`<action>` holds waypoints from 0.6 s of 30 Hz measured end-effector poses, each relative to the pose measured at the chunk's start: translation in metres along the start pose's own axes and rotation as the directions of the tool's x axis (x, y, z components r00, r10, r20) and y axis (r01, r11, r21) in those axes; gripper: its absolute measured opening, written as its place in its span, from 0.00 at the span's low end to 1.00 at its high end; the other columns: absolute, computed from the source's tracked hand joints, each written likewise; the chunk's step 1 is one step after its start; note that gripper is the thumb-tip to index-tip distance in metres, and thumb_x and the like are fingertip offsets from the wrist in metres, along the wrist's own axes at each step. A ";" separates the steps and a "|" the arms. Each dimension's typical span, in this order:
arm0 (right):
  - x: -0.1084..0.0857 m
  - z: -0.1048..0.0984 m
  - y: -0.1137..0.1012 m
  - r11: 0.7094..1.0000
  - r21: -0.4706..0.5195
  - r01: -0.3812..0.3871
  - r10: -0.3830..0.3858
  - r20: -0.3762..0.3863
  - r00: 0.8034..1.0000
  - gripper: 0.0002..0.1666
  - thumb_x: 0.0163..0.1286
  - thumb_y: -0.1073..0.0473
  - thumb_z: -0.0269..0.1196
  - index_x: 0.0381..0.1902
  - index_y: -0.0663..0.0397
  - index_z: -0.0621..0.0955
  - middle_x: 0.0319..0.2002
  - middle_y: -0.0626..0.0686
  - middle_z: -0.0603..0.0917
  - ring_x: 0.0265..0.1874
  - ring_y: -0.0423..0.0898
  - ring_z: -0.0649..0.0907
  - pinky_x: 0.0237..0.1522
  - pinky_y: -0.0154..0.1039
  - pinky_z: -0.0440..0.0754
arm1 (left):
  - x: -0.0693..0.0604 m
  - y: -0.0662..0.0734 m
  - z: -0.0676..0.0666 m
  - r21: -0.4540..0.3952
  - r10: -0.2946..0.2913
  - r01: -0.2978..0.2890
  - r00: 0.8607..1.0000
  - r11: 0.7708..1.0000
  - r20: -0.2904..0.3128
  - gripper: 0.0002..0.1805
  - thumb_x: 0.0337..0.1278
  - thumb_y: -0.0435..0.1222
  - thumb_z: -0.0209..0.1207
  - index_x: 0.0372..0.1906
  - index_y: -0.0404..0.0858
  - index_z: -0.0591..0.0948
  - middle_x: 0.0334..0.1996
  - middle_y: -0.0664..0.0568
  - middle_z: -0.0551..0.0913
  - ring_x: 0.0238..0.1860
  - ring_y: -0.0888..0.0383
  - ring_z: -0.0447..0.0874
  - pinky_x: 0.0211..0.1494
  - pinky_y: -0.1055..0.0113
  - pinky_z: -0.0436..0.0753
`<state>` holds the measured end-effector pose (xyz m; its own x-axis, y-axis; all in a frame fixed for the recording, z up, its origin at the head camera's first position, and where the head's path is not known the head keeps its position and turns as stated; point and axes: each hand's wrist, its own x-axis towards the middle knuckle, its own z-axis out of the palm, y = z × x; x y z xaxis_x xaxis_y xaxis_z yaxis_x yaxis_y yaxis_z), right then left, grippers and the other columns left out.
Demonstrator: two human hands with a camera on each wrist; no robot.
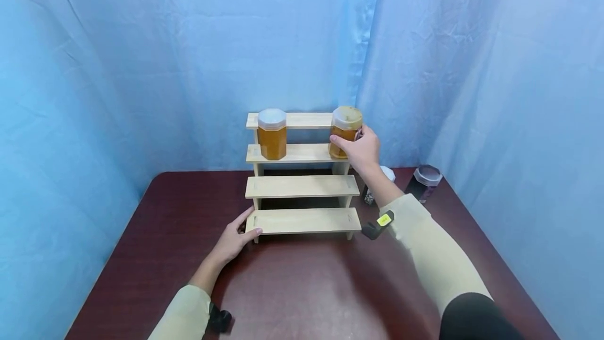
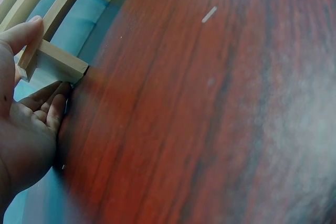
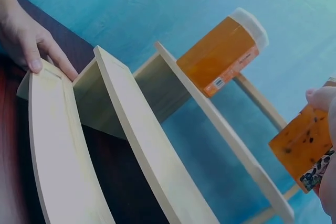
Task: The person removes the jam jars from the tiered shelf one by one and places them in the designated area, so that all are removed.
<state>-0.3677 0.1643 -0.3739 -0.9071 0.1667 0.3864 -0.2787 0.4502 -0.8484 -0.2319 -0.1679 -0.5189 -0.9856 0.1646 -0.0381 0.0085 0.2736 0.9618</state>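
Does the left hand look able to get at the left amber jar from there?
Probably yes: no other jar stands between the left hand and the left amber jar, though that hand would likely need to let go of the wooden stepped stand first.

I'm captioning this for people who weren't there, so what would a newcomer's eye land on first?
Probably the pale wooden rack in the middle, with an amber jar standing near the left end of its second step from the top. Next comes the right hand, gripping a speckled jar at that step's right end, then the left hand holding the lowest step's left end.
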 end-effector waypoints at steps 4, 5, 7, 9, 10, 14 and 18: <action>-0.005 -0.016 0.000 1.000 -0.025 -0.001 0.001 0.010 1.000 0.41 0.55 0.40 0.77 0.60 0.57 0.79 0.53 0.56 0.83 0.54 0.53 0.81 0.55 0.54 0.78 | 0.001 0.003 0.001 0.007 -0.002 0.002 1.000 1.000 0.004 0.41 0.66 0.36 0.66 0.79 0.38 0.61 0.72 0.35 0.66 0.69 0.40 0.68 0.64 0.51 0.71; -0.007 -0.020 0.001 0.999 -0.033 -0.003 0.004 0.015 1.000 0.41 0.55 0.39 0.77 0.60 0.56 0.79 0.53 0.55 0.83 0.54 0.53 0.81 0.55 0.54 0.79 | 0.001 0.003 0.001 0.009 -0.004 0.004 1.000 1.000 0.006 0.41 0.66 0.36 0.65 0.79 0.38 0.60 0.72 0.35 0.66 0.70 0.40 0.66 0.65 0.50 0.70; -0.010 -0.027 0.002 0.999 -0.051 -0.007 0.008 0.026 1.000 0.41 0.55 0.38 0.77 0.59 0.55 0.79 0.53 0.55 0.83 0.54 0.53 0.81 0.54 0.54 0.79 | 0.003 0.002 0.001 0.015 -0.006 0.006 1.000 1.000 0.009 0.41 0.66 0.37 0.65 0.79 0.38 0.60 0.73 0.35 0.65 0.71 0.39 0.64 0.66 0.48 0.69; -0.013 -0.034 0.003 0.997 -0.076 -0.017 0.019 0.030 0.999 0.42 0.54 0.36 0.76 0.58 0.55 0.79 0.53 0.55 0.83 0.54 0.53 0.81 0.54 0.55 0.79 | 0.005 0.000 0.002 0.025 -0.004 0.004 1.000 1.000 0.006 0.41 0.66 0.37 0.65 0.79 0.37 0.59 0.73 0.34 0.65 0.72 0.38 0.63 0.66 0.47 0.68; -0.015 -0.037 0.004 0.996 -0.090 -0.028 0.030 0.029 0.999 0.42 0.54 0.35 0.76 0.58 0.55 0.79 0.53 0.55 0.83 0.54 0.53 0.80 0.54 0.55 0.79 | 0.007 -0.004 0.002 0.020 -0.005 0.005 1.000 1.000 0.003 0.42 0.66 0.37 0.65 0.79 0.37 0.59 0.73 0.35 0.64 0.72 0.38 0.62 0.67 0.46 0.67; -0.023 -0.051 0.006 0.987 -0.144 -0.064 0.068 0.019 0.998 0.45 0.53 0.33 0.75 0.60 0.56 0.79 0.54 0.57 0.82 0.55 0.55 0.80 0.54 0.56 0.78 | 0.019 -0.023 0.004 0.006 0.003 -0.002 1.000 1.000 -0.017 0.42 0.65 0.40 0.67 0.79 0.41 0.60 0.73 0.36 0.65 0.72 0.40 0.63 0.67 0.46 0.66; -0.032 -0.065 0.012 0.981 -0.176 -0.081 0.084 0.010 0.996 0.46 0.54 0.33 0.75 0.62 0.56 0.78 0.56 0.59 0.82 0.56 0.56 0.80 0.54 0.57 0.78 | 0.026 -0.037 0.005 0.024 0.011 -0.010 0.999 1.000 -0.036 0.43 0.64 0.43 0.68 0.79 0.45 0.61 0.73 0.39 0.67 0.70 0.43 0.66 0.66 0.48 0.68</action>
<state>-0.3212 0.2208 -0.3731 -0.9303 0.1956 0.3104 -0.1443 0.5828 -0.7997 -0.2573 -0.1688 -0.5573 -0.9910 0.1329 -0.0181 0.0221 0.2945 0.9554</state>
